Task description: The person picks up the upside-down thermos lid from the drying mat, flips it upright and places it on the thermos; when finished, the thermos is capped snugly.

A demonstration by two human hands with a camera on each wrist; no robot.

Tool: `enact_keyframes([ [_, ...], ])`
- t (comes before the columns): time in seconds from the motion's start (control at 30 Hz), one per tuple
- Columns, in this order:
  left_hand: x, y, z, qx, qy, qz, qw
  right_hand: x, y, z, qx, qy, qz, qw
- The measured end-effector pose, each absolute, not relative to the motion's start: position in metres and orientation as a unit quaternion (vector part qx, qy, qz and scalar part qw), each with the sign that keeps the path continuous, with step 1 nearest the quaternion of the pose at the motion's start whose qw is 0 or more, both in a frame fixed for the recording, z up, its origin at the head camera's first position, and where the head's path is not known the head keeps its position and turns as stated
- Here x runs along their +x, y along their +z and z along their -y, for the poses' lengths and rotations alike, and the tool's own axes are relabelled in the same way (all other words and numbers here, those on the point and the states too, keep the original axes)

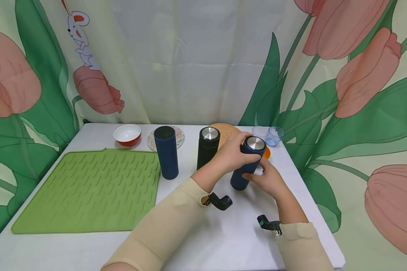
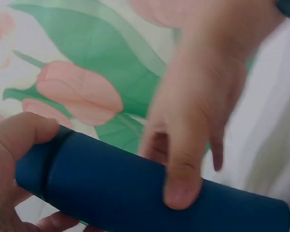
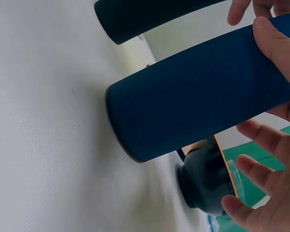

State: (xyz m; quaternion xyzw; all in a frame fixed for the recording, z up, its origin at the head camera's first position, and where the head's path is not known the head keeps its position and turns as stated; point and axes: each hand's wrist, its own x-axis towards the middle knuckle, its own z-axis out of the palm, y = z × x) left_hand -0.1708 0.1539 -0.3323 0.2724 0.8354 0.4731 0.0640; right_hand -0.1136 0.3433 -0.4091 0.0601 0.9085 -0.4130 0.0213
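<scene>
A dark blue thermos bottle [image 1: 245, 171] with a steel disc on its lid leans slightly between both hands. My left hand [image 1: 232, 153] grips it around the lid, thumb and fingers on opposite sides. Lower down, my right hand [image 1: 269, 178] holds the body; its thumb [image 2: 182, 186] lies flat on the blue side, while several fingers [image 3: 261, 174] spread loosely behind. The base [image 3: 123, 128] is right by the white tabletop. Close to the left wrist stands a black thermos bottle [image 1: 207, 150], also steel-topped. Another blue thermos bottle [image 1: 167, 154] stands upright farther left.
A green ribbed mat [image 1: 98, 192] covers the table's left side. Behind it are a red-and-white bowl [image 1: 127, 134] and a patterned round mat [image 1: 180, 137]. At the back right are a round wooden board [image 1: 225, 130], clear glasses [image 1: 274, 134] and a dark bowl [image 3: 205, 179] with orange inside.
</scene>
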Motion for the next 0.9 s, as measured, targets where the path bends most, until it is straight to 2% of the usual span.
enact_keyframes([
  [0.07,-0.170,-0.330,-0.154,0.264,0.480,-0.833,0.071,-0.114,-0.408,-0.345,0.061,-0.411,-0.909,0.022],
  [0.2,-0.162,-0.333,-0.166,0.221,0.454,-0.863,0.021,-0.114,-0.409,-0.346,0.053,-0.412,-0.909,0.015],
  [0.3,-0.161,-0.335,-0.169,0.221,0.436,-0.872,-0.004,-0.114,-0.408,-0.346,0.052,-0.417,-0.908,0.012],
  [0.37,-0.164,-0.334,-0.164,0.241,0.445,-0.863,0.007,-0.115,-0.408,-0.345,0.054,-0.418,-0.907,0.016],
  [0.5,-0.175,-0.327,-0.151,0.277,0.494,-0.821,0.078,-0.115,-0.405,-0.344,0.055,-0.415,-0.908,0.026],
  [0.57,-0.176,-0.323,-0.148,0.278,0.493,-0.820,0.091,-0.116,-0.404,-0.344,0.053,-0.414,-0.908,0.026],
  [0.8,-0.161,-0.327,-0.161,0.218,0.393,-0.893,0.000,-0.116,-0.407,-0.343,0.033,-0.428,-0.903,0.015],
  [0.9,-0.161,-0.330,-0.164,0.214,0.403,-0.890,-0.012,-0.116,-0.408,-0.342,0.027,-0.429,-0.903,0.006],
])
